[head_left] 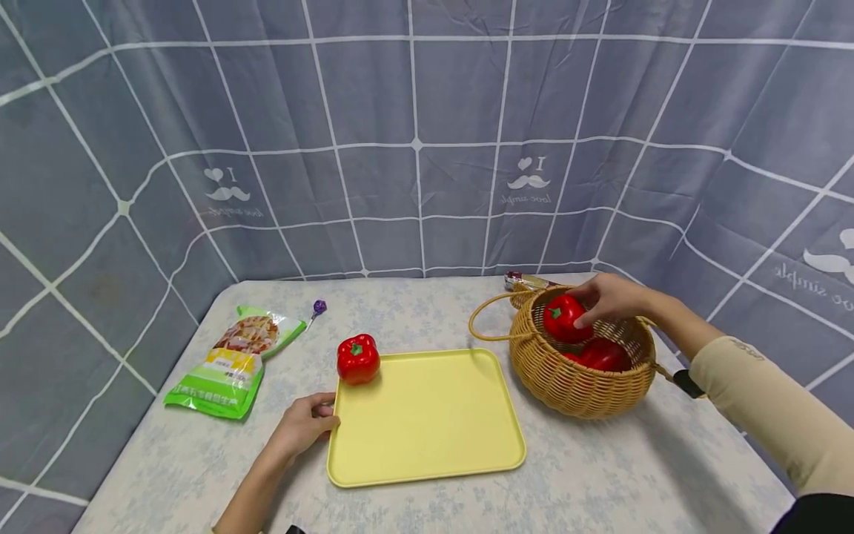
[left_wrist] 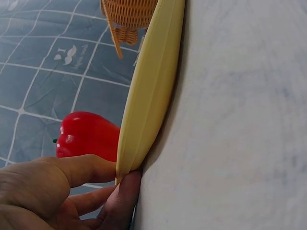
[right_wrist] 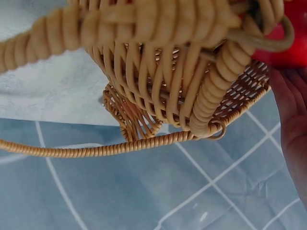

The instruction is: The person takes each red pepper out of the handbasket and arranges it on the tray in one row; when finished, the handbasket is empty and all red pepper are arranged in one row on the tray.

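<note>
My left hand (head_left: 305, 426) pinches the left edge of a yellow tray (head_left: 427, 415) between thumb and fingers; the left wrist view shows the grip at the tray's rim (left_wrist: 148, 91). A red bell pepper (head_left: 358, 360) with a green stem sits at the tray's back left corner. Over at the right, my right hand (head_left: 615, 300) holds another red bell pepper (head_left: 565, 317) at the mouth of a wicker basket (head_left: 580, 389). Below it, more red produce (head_left: 606, 354) lies inside the basket, partly hidden. In the right wrist view the basket's weave (right_wrist: 158, 81) covers much of the scene.
A green food bag (head_left: 230, 363) lies at the left, with a purple-wrapped lollipop (head_left: 319, 306) beside it. Behind the basket is a shiny wrapped packet (head_left: 523, 281). The basket's looped handle (head_left: 475, 322) sticks out toward the tray. A grey-blue checked curtain (head_left: 373, 185) surrounds the table.
</note>
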Action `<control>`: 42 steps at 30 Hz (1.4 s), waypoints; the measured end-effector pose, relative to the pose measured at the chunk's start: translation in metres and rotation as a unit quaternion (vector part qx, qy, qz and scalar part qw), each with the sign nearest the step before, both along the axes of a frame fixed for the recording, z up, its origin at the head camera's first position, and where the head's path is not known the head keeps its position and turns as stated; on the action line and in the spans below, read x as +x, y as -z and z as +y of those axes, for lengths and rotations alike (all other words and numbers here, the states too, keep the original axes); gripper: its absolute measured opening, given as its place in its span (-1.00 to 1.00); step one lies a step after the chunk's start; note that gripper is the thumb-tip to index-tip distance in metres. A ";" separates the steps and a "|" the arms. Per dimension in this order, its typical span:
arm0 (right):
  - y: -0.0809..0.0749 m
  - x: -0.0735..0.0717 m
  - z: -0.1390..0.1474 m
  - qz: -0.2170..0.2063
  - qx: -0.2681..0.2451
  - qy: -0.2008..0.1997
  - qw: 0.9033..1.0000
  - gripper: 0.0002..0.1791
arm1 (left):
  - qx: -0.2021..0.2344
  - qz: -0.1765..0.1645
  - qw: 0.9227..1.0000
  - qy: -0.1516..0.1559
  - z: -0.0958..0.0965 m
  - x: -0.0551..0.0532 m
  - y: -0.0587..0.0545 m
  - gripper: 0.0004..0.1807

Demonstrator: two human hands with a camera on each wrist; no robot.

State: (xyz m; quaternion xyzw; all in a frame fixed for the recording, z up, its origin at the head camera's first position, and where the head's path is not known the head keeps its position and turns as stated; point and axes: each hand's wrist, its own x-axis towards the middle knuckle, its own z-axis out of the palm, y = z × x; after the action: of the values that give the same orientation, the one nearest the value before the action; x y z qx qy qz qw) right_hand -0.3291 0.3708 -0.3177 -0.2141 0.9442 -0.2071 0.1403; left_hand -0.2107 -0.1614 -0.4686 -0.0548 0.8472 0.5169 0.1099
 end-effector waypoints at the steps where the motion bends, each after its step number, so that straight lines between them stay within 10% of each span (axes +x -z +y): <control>1: -0.001 0.002 0.000 0.001 -0.004 0.000 1.000 -0.26 | 0.001 -0.001 1.000 0.001 0.000 0.001 0.000 -0.45; 19: -0.012 0.027 -0.003 -0.030 -0.077 0.051 0.995 -0.23 | -0.001 0.007 1.000 0.007 -0.008 0.005 0.003 -0.46; 42: -0.021 0.025 -0.002 0.005 -0.105 0.079 0.991 -0.27 | -0.002 -0.003 1.000 0.005 -0.005 0.003 -0.001 -0.46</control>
State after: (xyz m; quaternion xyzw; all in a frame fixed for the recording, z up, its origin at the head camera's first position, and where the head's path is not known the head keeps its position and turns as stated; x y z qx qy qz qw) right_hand -0.3042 0.3684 -0.2968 -0.1533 0.9319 -0.3143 0.0959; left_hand -0.2073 -0.1669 -0.4672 -0.0518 0.8481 0.5147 0.1150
